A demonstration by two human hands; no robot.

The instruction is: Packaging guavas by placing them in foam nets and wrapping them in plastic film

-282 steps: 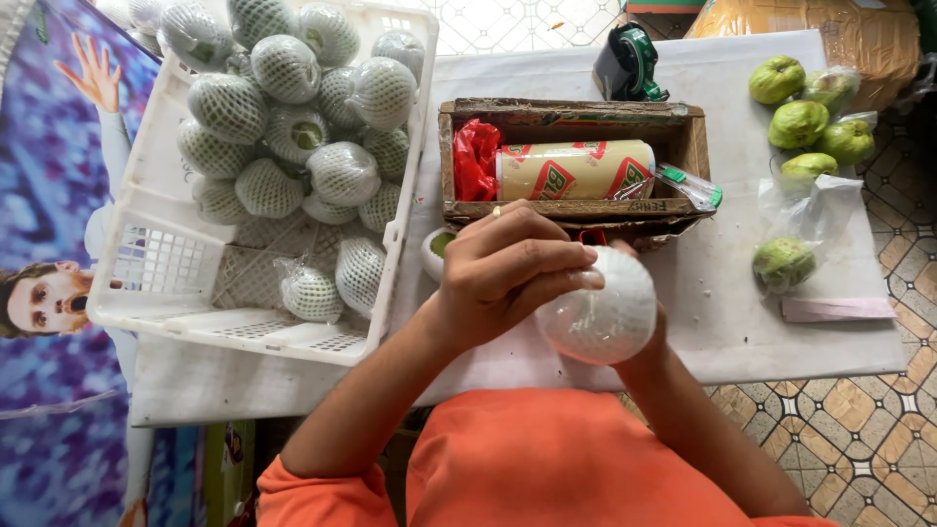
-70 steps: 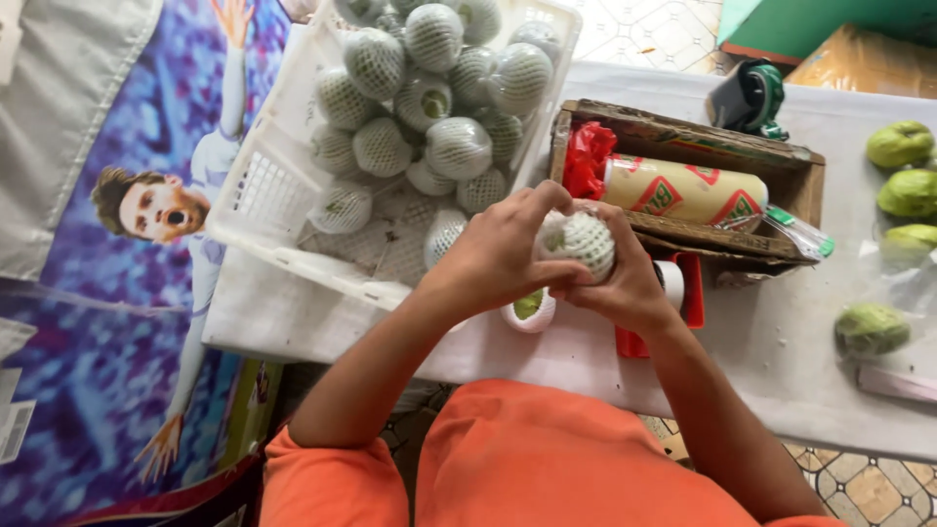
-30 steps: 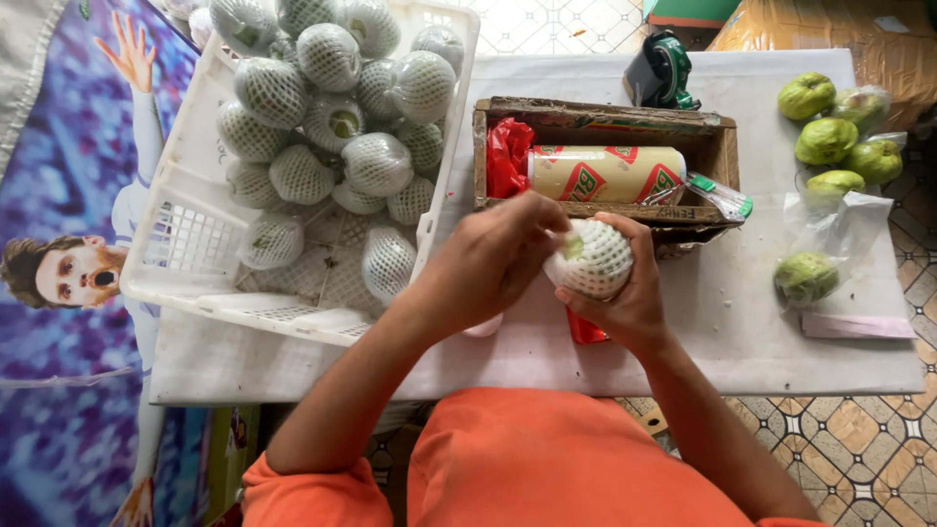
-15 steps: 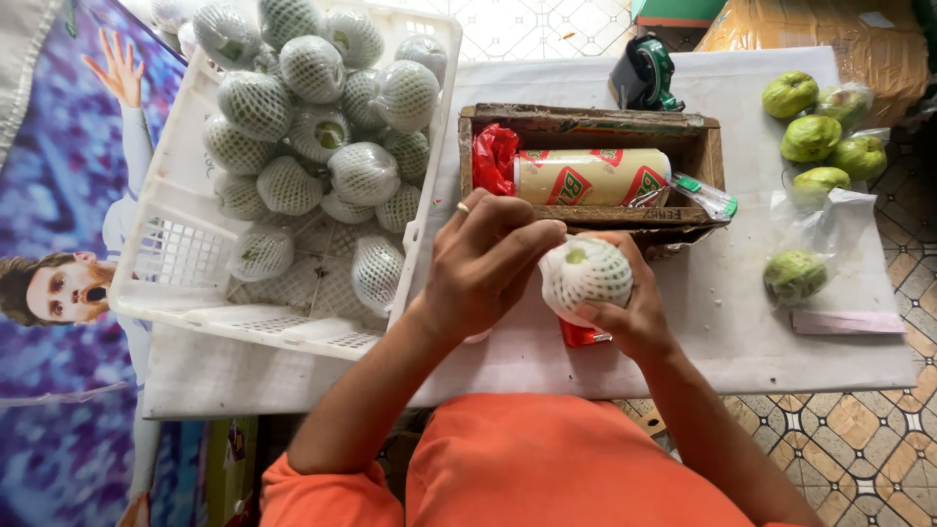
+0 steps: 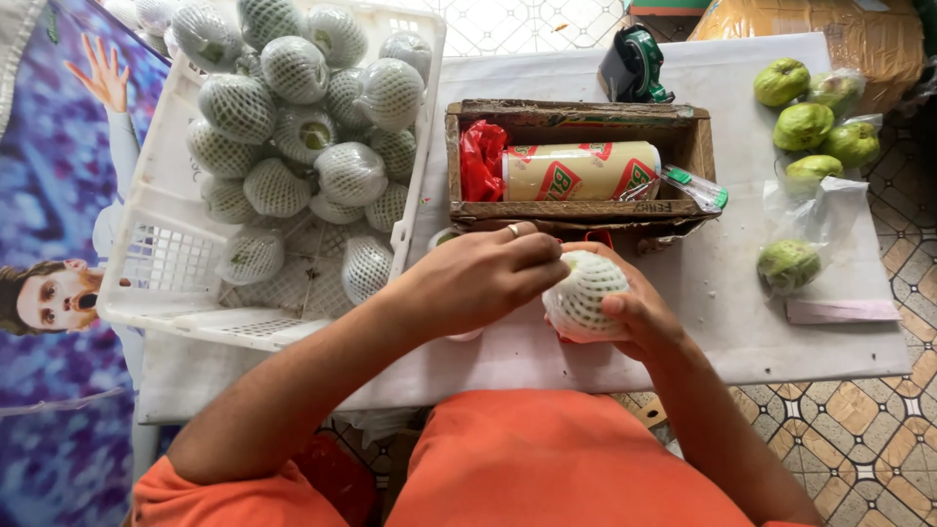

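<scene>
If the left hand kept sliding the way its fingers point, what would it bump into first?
The left hand points rightward at the net-wrapped fruit cupped in the right hand. Its fingertips already seem to touch the net, so it would probably meet that fruit first.

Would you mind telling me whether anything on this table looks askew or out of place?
The white crate of netted fruit sits askew and juts past the table's near edge. Otherwise nothing stands out: the right hand holds a netted fruit, the left hand pinching its net.

5 bare guavas, 1 crate, 1 wooden box.
</scene>
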